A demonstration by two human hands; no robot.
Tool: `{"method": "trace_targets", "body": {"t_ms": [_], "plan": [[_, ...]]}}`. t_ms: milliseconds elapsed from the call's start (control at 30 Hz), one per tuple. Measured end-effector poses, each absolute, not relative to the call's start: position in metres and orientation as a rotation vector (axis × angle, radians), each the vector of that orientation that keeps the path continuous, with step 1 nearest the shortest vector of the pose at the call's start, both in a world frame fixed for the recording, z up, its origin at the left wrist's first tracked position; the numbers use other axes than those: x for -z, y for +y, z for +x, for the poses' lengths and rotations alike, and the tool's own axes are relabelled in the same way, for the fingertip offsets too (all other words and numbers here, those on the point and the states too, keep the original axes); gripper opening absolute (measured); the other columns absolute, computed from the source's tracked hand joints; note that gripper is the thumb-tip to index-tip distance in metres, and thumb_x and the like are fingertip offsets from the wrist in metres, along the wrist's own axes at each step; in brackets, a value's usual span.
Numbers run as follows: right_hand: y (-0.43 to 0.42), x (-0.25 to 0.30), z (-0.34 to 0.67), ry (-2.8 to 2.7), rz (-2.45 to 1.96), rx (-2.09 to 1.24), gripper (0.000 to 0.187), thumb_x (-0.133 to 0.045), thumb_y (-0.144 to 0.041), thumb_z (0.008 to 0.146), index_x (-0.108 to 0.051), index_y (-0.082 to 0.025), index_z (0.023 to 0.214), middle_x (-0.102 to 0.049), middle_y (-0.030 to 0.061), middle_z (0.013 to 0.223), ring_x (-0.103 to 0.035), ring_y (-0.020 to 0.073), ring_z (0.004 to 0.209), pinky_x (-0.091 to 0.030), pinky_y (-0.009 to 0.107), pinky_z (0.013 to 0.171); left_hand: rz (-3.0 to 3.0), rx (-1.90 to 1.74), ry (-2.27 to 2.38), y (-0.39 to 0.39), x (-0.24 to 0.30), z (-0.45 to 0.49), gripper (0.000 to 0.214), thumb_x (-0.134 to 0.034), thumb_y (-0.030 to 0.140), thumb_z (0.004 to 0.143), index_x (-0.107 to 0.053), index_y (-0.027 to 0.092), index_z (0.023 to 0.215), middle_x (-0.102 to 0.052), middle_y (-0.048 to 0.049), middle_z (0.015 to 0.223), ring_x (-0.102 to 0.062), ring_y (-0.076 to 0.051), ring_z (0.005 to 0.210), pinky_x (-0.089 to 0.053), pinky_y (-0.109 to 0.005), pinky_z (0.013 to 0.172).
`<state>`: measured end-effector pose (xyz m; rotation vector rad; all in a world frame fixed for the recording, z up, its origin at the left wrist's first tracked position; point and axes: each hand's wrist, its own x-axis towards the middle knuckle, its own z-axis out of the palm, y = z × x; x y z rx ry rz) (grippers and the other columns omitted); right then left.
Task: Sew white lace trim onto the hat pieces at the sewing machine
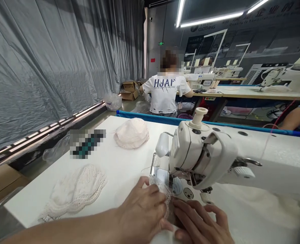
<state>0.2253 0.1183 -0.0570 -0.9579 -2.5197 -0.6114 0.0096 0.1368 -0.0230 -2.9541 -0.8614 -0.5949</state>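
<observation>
**While Both Hands Press Down, Lace Lies at the Needle**

Though the left hand (142,210) and the right hand (201,222) sit side by side just in front of the presser foot, much of what they cover is hidden. The lace strip (166,198) shows only as a narrow band between them, reaching up under the head of the sewing machine (208,152). What lies beneath the palms cannot be made out. Neither grip is closed round anything: the fingers of each hand lie loosely apart, pressed down on the strip. The right wrist is cut off by the lower edge, and the needle is lost behind the machine's head.

Further out, a pixelated patch (87,143) hides whatever lies there on the white bench (124,169). A heap of lace pieces (75,193) rests near the front left, and a domed cream pile (131,133) sits further back. More cream fabric (264,203) lies blurred beneath the machine's arm.

Grey plastic sheeting (50,51) covers the left wall, with cardboard boxes (129,89) at its far end. A person in a white printed T-shirt (165,93) sits, back turned, at another bench. A bare forearm (296,117) enters at the far right, and strip lights (211,18) run overhead.

The lace strip is off-white and openwork, with a scalloped, slightly ruffled edge.
</observation>
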Motion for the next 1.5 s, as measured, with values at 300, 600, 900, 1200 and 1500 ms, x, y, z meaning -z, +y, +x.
{"method": "trace_targets", "body": {"t_ms": [300, 600, 900, 1200, 1500], "plan": [[0.124, 0.065, 0.233, -2.462, -1.083, 0.686, 0.036, -0.037, -0.039, 0.097, -0.06, -0.019, 0.114, -0.069, 0.0067, 0.109, -0.06, 0.0213, 0.093, -0.031, 0.038, 0.079, -2.999, 0.598, -0.836, 0.156, 0.025, 0.017, 0.023, -0.044, 0.035, 0.094, -0.057, 0.016, 0.091, -0.06, -0.0024, 0.092, -0.055, -0.014, 0.087, -0.028, -0.037, 0.092], [0.132, 0.073, 0.237, -2.47, -1.131, 0.742, 0.04, -0.04, -0.04, 0.095, -0.056, -0.016, 0.122, -0.067, 0.0096, 0.112, -0.058, 0.0262, 0.101, -0.035, 0.04, 0.078, -2.998, 0.535, -0.854, 0.17, 0.029, 0.02, 0.023, -0.042, 0.035, 0.095, -0.056, 0.016, 0.096, -0.06, -0.0018, 0.094, -0.055, -0.014, 0.091, -0.028, -0.038, 0.093], [0.121, 0.051, 0.225, -2.489, -0.975, 0.398, 0.026, -0.043, -0.038, 0.095, -0.065, -0.022, 0.096, -0.07, 0.0025, 0.105, -0.063, 0.0156, 0.077, -0.032, 0.032, 0.077, -3.035, 0.756, -0.804, 0.158, 0.032, 0.014, 0.034, -0.047, 0.045, 0.092, -0.055, 0.014, 0.079, -0.062, -0.0022, 0.094, -0.056, -0.014, 0.089, -0.027, -0.039, 0.093], [0.123, 0.055, 0.226, -2.446, -0.885, 0.467, 0.031, -0.043, -0.043, 0.095, -0.065, -0.023, 0.101, -0.072, 0.0008, 0.098, -0.064, 0.0145, 0.076, -0.031, 0.031, 0.076, -2.965, 0.654, -0.848, 0.158, 0.031, 0.014, 0.036, -0.047, 0.048, 0.091, -0.059, 0.014, 0.088, -0.059, -0.0047, 0.09, -0.053, -0.018, 0.088, -0.03, -0.039, 0.084], [0.123, 0.069, 0.23, -2.466, -0.87, 0.478, 0.031, -0.045, -0.048, 0.092, -0.065, -0.025, 0.102, -0.07, 0.003, 0.103, -0.061, 0.0173, 0.085, -0.031, 0.034, 0.081, -3.015, 0.585, -0.843, 0.155, 0.033, 0.015, 0.041, -0.051, 0.049, 0.089, -0.053, 0.012, 0.107, -0.061, -0.0048, 0.096, -0.053, -0.017, 0.091, -0.032, -0.039, 0.088]]}}
